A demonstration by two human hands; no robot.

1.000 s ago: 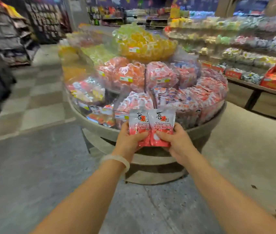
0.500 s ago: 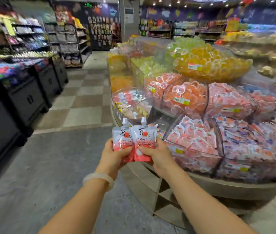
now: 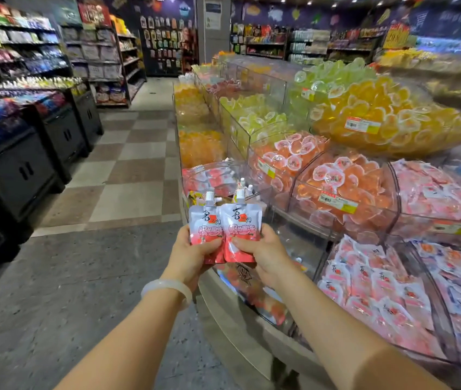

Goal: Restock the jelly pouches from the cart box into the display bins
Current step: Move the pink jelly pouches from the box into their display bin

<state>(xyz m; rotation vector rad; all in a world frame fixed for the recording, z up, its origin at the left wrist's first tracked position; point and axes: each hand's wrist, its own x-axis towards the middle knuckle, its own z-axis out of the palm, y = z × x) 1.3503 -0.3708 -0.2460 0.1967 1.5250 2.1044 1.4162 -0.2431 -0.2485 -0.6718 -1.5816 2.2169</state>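
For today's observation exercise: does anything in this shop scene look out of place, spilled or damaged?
Nothing stands out. The left hand and right hand each hold an intact jelly pouch, upright and capped, beside the clear display bins, whose contents stay inside.

Retail shop, snack and confectionery section. Evidence: tiered display stand (image 3: 240, 319) of clear bins (image 3: 336, 209) heaped with packaged jellies, each bearing a price label (image 3: 362, 125); stocked wall shelves (image 3: 26, 49); black low cabinets (image 3: 18, 175); checkered aisle floor (image 3: 128, 170).
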